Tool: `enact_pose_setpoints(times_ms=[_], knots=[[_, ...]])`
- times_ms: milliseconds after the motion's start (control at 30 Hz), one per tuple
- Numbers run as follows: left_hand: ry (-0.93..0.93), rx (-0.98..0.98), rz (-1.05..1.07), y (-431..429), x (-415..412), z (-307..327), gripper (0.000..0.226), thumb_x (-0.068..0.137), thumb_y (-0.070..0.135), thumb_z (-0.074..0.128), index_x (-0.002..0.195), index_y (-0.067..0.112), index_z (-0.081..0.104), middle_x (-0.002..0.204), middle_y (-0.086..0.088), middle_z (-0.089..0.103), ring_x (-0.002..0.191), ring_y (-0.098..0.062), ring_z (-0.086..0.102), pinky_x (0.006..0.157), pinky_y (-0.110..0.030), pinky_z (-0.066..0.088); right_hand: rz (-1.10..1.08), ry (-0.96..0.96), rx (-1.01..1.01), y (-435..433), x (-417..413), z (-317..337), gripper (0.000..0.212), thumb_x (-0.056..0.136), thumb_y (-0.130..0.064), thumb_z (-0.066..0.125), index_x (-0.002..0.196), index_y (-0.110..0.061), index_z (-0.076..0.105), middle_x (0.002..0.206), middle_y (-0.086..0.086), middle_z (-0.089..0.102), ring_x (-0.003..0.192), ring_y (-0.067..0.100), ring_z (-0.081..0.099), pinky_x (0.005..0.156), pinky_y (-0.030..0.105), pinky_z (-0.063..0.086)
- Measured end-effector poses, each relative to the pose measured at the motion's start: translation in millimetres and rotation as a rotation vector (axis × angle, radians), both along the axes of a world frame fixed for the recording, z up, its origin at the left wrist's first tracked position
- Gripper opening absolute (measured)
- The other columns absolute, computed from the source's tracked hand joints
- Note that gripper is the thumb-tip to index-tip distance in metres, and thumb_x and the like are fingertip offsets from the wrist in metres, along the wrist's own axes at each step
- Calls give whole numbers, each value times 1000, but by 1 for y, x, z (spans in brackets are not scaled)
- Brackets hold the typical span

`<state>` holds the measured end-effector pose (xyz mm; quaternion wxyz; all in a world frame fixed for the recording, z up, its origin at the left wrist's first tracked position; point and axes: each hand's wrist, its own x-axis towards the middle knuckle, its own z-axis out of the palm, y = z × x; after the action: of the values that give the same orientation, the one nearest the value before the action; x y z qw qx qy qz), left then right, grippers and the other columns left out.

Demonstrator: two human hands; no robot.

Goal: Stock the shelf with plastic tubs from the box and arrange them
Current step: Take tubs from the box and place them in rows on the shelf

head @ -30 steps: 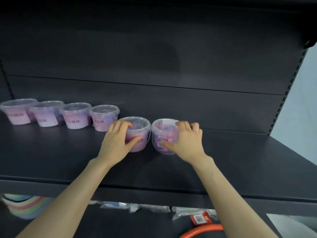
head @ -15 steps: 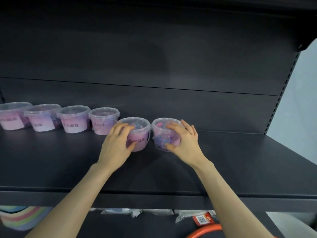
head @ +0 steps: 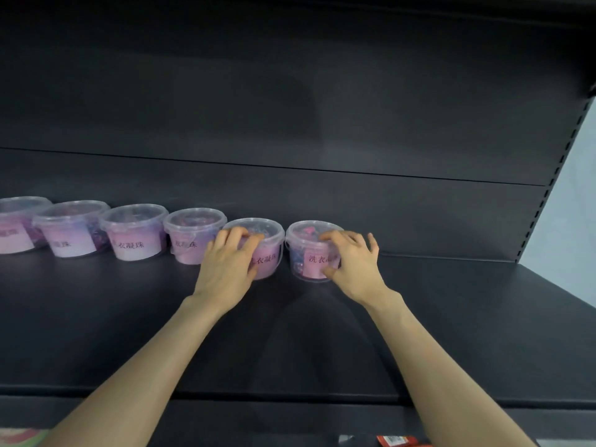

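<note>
Dark shelf (head: 451, 333) stretches open toward 3 o'clock. Along its back, a row of tubs (head: 135, 235) runs from 9 o'clock; left hand (head: 225, 271) grips the fifth tub (head: 269, 256), right hand (head: 356, 269) the sixth tub (head: 306, 256), narrowly apart.

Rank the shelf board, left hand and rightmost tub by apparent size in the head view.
Largest by far: shelf board.
Then left hand and rightmost tub, alike; the hand is nearer, so unranked.

Six lidded clear tubs (head: 135, 233) upright, row on shelf (head: 96, 317); contents unclear.
</note>
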<state>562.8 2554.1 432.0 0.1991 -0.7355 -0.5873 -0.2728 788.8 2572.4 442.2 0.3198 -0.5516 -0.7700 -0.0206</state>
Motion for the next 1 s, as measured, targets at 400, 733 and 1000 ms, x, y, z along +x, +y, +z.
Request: enact_pose_setpoints(times_ms=[400, 733, 1000], knots=[[-128, -170, -27, 27, 2, -10, 73, 89, 19, 57, 148, 13, 13, 157, -9, 7, 145, -23, -2, 116, -38, 16, 14, 66, 18, 27, -17, -10, 54, 85, -11, 62, 135, -23, 47, 138, -14, 44, 126, 15, 23, 86, 33, 47], [-63, -137, 38, 20, 6, -9, 80, 86, 23, 57, 148, 8, 8, 154, -14, 13, 142, -28, 9, 115, -43, 19, 60, 141, 22, 23, -14, -12, 51, 85, -10, 62, 134, -18, 48, 137, -4, 45, 130, 16, 24, 94, 32, 43], [-113, -158, 9, 21, 1, -11, 78, 88, 22, 56, 149, 13, 7, 157, -9, 6, 144, -24, 2, 116, -39, 14, 108, 148, 14, 25, -13, -12, 53, 84, -9, 63, 135, -18, 48, 137, -4, 47, 129, 16, 25, 98, 23, 33]])
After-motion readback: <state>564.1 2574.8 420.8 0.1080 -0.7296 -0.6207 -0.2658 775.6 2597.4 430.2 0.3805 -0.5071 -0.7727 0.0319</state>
